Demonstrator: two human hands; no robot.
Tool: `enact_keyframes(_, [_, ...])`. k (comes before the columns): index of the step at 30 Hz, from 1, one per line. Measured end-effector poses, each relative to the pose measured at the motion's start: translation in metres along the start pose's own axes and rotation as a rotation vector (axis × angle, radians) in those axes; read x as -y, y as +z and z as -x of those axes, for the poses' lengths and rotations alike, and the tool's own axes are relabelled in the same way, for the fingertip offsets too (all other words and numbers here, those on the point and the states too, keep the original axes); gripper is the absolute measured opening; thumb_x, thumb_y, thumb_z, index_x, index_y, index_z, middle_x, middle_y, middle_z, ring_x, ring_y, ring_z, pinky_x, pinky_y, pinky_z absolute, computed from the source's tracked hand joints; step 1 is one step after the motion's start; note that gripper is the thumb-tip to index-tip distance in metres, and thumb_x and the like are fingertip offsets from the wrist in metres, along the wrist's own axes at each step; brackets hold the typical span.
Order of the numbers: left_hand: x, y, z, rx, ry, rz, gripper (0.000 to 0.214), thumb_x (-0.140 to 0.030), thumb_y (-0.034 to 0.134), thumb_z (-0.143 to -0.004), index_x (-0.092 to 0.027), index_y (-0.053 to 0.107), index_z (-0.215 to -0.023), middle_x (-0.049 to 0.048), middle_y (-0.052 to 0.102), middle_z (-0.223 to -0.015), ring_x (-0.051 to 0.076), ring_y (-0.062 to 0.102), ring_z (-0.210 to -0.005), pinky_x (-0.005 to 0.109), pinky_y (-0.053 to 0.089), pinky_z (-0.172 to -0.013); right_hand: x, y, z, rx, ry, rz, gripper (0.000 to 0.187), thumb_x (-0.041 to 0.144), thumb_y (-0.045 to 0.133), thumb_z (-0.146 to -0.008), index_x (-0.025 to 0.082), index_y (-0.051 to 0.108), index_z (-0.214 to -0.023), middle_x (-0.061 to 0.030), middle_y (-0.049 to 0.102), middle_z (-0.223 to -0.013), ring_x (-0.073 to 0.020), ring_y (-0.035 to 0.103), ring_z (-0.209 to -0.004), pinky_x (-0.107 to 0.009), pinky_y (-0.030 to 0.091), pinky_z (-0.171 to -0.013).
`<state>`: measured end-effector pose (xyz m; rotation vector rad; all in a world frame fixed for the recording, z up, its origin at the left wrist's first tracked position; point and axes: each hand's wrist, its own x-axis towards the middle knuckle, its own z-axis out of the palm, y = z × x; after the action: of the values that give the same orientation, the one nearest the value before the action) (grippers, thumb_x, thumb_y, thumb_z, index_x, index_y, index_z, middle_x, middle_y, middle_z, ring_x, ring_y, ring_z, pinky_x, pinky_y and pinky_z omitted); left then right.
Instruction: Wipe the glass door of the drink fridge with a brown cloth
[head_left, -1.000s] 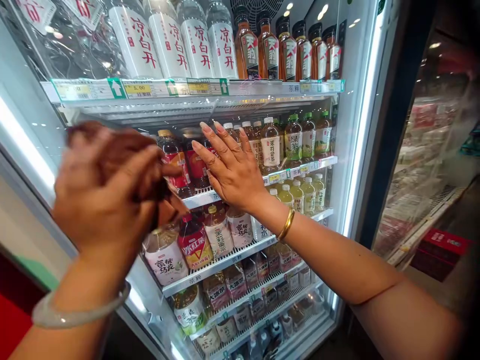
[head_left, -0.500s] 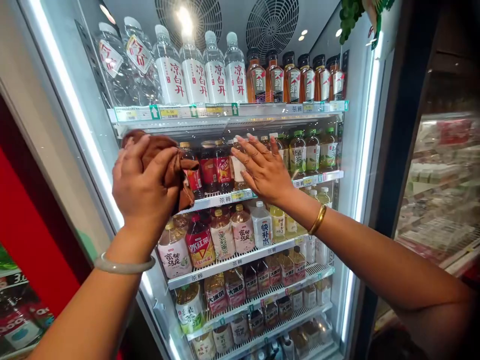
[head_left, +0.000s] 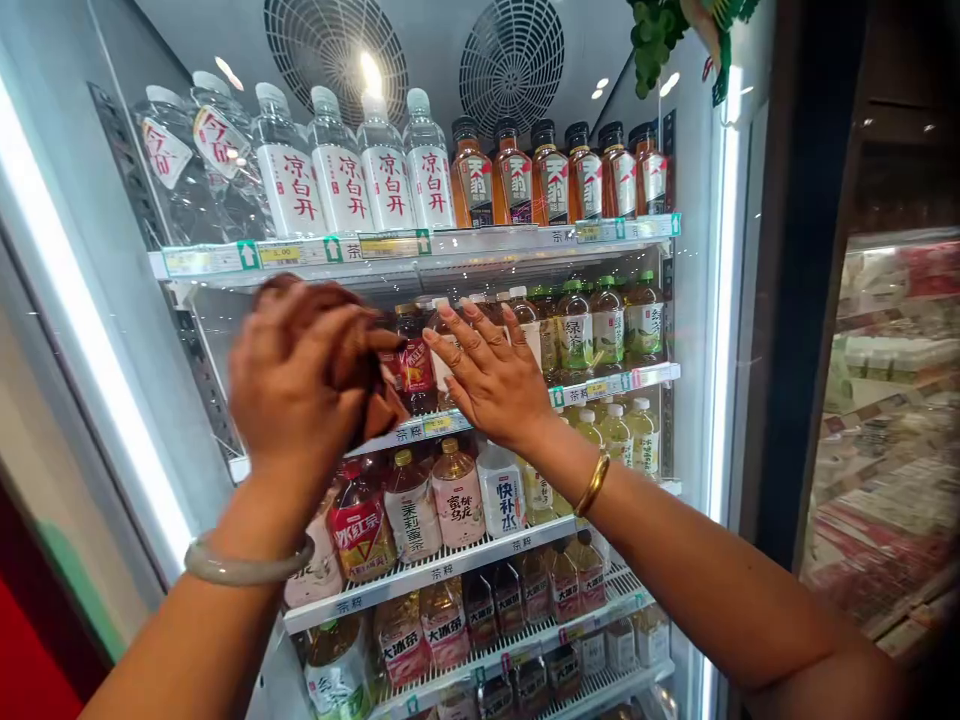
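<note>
while left hand (head_left: 289,395) grips brown cloth (head_left: 387,404), right hand (head_left: 493,385) splayed before cooler (head_left: 697,300) holding bottled drinks (head_left: 551,180)

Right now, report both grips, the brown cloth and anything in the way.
Left grip closed on brown cloth. Right grip open, spread flat. Both partly hide bottles behind.

Single head cam faces fwd/down, past L hand (head_left: 289,400) & R hand (head_left: 496,378), at drinks fridge (head_left: 699,250) close by.
</note>
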<state>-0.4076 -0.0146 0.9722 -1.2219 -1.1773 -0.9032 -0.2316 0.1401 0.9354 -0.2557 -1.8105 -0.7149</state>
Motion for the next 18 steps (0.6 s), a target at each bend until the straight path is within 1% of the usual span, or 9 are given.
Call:
enact_keyframes(2, [-0.004,0.003,-0.001,-0.080,-0.064,-0.062,0.054,-0.023,0.076,-0.082,-0.029,0.067,-0.136,0.0077,0.054,-0.155,0.039,0.053,-0.141,0.064,0.044,-0.117,0.000,-0.001,0.000,0.004,0.005,-0.003,0.058,0.037,0.043,-0.106,0.032,0.032,-0.162,0.0015,0.027,-0.172,-0.0207,0.017,-0.163,-0.055,0.005,-0.136])
enact_keyframes(3, [-0.011,0.008,0.002,-0.076,-0.043,-0.057,0.056,-0.022,0.076,-0.081,-0.028,0.067,-0.136,0.0087,0.053,-0.155,0.040,0.051,-0.142,0.064,0.045,-0.117,0.000,-0.001,0.000,0.008,0.007,-0.006,0.057,0.037,0.043,-0.105,0.031,0.032,-0.162,0.0017,0.026,-0.172,-0.0208,0.016,-0.163,-0.055,0.005,-0.136])
enact_keyframes(6, [-0.036,0.022,0.018,0.028,0.133,0.044,0.060,-0.017,0.073,-0.083,-0.031,0.062,-0.140,0.0060,0.051,-0.158,0.036,0.045,-0.149,0.059,0.041,-0.123,0.000,-0.003,0.000,0.041,0.007,-0.021,0.061,0.032,0.043,-0.104,0.024,0.031,-0.163,-0.0002,0.025,-0.172,-0.0204,0.015,-0.163,-0.052,0.002,-0.137])
enact_keyframes(8, [-0.043,0.025,0.020,0.076,0.210,0.085,0.060,-0.016,0.071,-0.085,-0.033,0.060,-0.141,0.0044,0.052,-0.158,0.033,0.046,-0.149,0.056,0.040,-0.125,-0.002,-0.005,-0.001,0.064,0.004,-0.030,0.062,0.030,0.042,-0.103,0.020,0.030,-0.163,-0.0008,0.025,-0.172,-0.0191,0.015,-0.163,-0.050,0.001,-0.137])
enact_keyframes(9, [-0.042,0.023,0.017,0.086,0.202,0.077,0.059,-0.016,0.070,-0.086,-0.034,0.060,-0.142,0.0041,0.052,-0.158,0.032,0.047,-0.148,0.056,0.041,-0.125,-0.004,-0.007,-0.001,0.072,-0.001,-0.033,0.061,0.030,0.040,-0.104,0.020,0.031,-0.163,-0.0002,0.025,-0.172,-0.0180,0.016,-0.163,-0.049,0.001,-0.137])
enact_keyframes(11, [-0.031,0.017,0.004,0.042,0.115,0.032,0.058,-0.017,0.072,-0.085,-0.033,0.062,-0.140,0.0038,0.054,-0.156,0.034,0.050,-0.145,0.056,0.043,-0.122,-0.013,-0.012,0.001,0.074,-0.009,-0.031,0.056,0.032,0.036,-0.106,0.025,0.034,-0.161,0.0029,0.028,-0.171,-0.0160,0.019,-0.162,-0.048,0.001,-0.137])
enact_keyframes(14, [-0.015,0.009,-0.016,-0.079,-0.046,-0.043,0.051,-0.024,0.075,-0.085,-0.029,0.066,-0.135,0.0052,0.059,-0.150,0.035,0.055,-0.139,0.057,0.046,-0.119,-0.035,-0.019,0.010,0.051,0.002,0.000,0.052,0.035,0.037,-0.107,0.035,0.036,-0.160,0.0066,0.030,-0.170,-0.0163,0.021,-0.162,-0.053,-0.003,-0.136])
enact_keyframes(16, [-0.019,0.013,-0.018,-0.123,-0.101,-0.065,0.049,-0.028,0.076,-0.085,-0.027,0.068,-0.134,0.0076,0.060,-0.148,0.036,0.057,-0.138,0.059,0.046,-0.118,-0.049,-0.022,0.018,0.030,0.020,0.029,0.053,0.036,0.040,-0.107,0.038,0.035,-0.160,0.0072,0.029,-0.171,-0.0174,0.019,-0.162,-0.055,-0.006,-0.135])
enact_keyframes(18, [-0.037,0.024,-0.010,-0.115,-0.080,-0.056,0.051,-0.028,0.077,-0.084,-0.028,0.067,-0.134,0.0093,0.058,-0.150,0.038,0.056,-0.138,0.062,0.048,-0.115,-0.058,-0.022,0.025,0.015,0.030,0.046,0.055,0.037,0.042,-0.106,0.038,0.033,-0.160,0.0068,0.028,-0.171,-0.0176,0.016,-0.163,-0.056,-0.007,-0.135])
